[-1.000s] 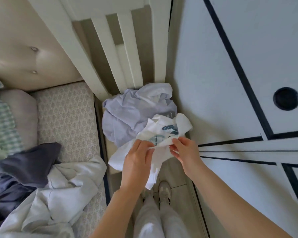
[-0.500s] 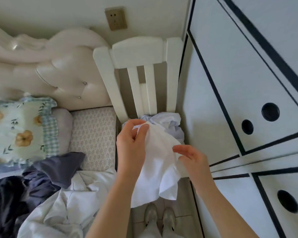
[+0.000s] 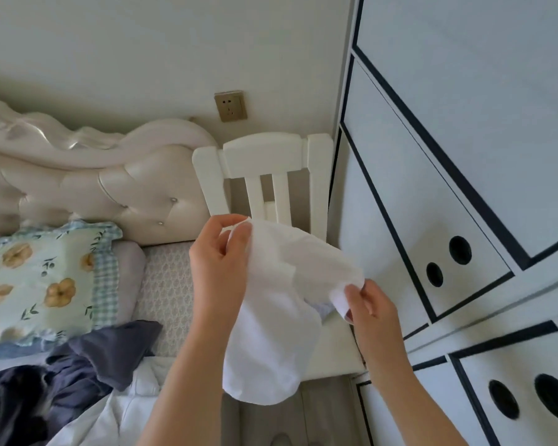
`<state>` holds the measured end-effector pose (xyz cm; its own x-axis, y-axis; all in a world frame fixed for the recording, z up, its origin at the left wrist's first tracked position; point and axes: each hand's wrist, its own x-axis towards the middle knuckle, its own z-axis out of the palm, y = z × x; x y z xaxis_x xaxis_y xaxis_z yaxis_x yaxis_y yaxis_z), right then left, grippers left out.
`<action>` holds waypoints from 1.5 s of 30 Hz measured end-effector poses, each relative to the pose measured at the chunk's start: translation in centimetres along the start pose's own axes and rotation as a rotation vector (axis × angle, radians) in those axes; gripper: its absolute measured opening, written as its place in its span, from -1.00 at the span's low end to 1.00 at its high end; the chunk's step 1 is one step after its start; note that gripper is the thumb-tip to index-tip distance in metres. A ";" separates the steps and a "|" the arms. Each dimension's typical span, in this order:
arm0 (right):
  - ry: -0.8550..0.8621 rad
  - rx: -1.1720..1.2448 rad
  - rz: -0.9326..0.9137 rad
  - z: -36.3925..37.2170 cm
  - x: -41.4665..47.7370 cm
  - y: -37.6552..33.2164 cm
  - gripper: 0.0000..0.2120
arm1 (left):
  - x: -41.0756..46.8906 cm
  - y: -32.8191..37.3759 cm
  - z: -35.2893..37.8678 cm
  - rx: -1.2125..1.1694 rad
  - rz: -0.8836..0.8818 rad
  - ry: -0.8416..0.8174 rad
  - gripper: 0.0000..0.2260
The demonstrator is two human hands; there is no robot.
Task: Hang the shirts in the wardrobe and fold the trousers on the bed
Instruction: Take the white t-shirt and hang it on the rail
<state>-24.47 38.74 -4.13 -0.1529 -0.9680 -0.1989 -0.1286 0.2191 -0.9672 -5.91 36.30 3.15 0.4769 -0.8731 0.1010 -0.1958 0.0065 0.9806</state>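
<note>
My left hand (image 3: 218, 272) pinches top edge of white shirt (image 3: 271, 317) — my right hand (image 3: 366, 305) pinches opposite edge, lower. Shirt hangs between, raised before white chair (image 3: 264, 159), beside wardrobe (image 3: 448, 188).

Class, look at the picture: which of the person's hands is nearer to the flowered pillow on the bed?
Left. The left hand holds the white shirt just right of the pillow, over the bed's edge. The right hand grips the shirt's other end, farther right, by the wardrobe.

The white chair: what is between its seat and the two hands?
In the head view, the white shirt hangs there, pinched by the left hand and right hand.
</note>
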 end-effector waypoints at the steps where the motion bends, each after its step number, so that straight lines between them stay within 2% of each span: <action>1: 0.023 0.038 -0.020 -0.4 0.4 -0.8 -0.86 | 0.2 -0.1 -0.2 0.007 0.000 0.003 -0.86; 9: 0.111 0.031 -0.207 -1.8 2.1 -5.6 -0.80 | 0.6 -2.1 -2.1 0.164 -0.027 0.054 -0.84; 12: 0.120 0.003 -0.285 -2.1 1.9 -6.8 -0.78 | 0.7 -2.5 -2.4 0.221 -0.020 0.021 -0.86; 16: 0.155 0.029 -0.369 -2.6 0.4 -8.4 -0.77 | 0.6 -2.4 -1.8 0.289 -0.028 -0.093 -0.85; 19: 0.205 -0.051 -0.399 -2.8 -0.3 -8.3 -0.79 | 0.2 -2.3 -1.6 0.325 -0.039 -0.205 -0.86; 23: 0.311 -0.121 -0.333 -3.0 -1.6 -7.3 -0.77 | -0.3 -2.4 -2.4 0.501 0.014 -0.415 -0.83; 27: 0.443 -0.067 -0.283 -2.7 -4.1 -6.7 -0.78 | 0.2 -2.9 -3.9 0.631 0.004 -0.631 -0.75; 31: 0.521 -0.016 -0.284 -1.1 -6.3 -6.5 -0.76 | -0.6 -3.5 -3.9 0.549 0.022 -0.742 -0.90; 34: 0.560 0.033 -0.208 -1.2 -7.9 -6.1 -0.76 | -1.4 -3.7 -3.1 0.450 0.056 -0.753 -0.95; 40: 0.692 -0.054 -0.092 -3.9 -12.1 -5.4 -0.81 | -2.9 -1.0 -1.7 0.150 0.024 -0.701 -0.90; 45: 0.684 -0.169 0.018 -5.1 -15.2 -3.8 -0.80 | -6.1 1.5 -0.5 0.037 0.081 -0.781 -0.88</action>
<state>-26.68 53.23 3.42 -0.7309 -0.6823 -0.0168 -0.2623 0.3035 -0.9160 -8.71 41.85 4.04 -0.2776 -0.9606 0.0117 -0.2389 0.0808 0.9677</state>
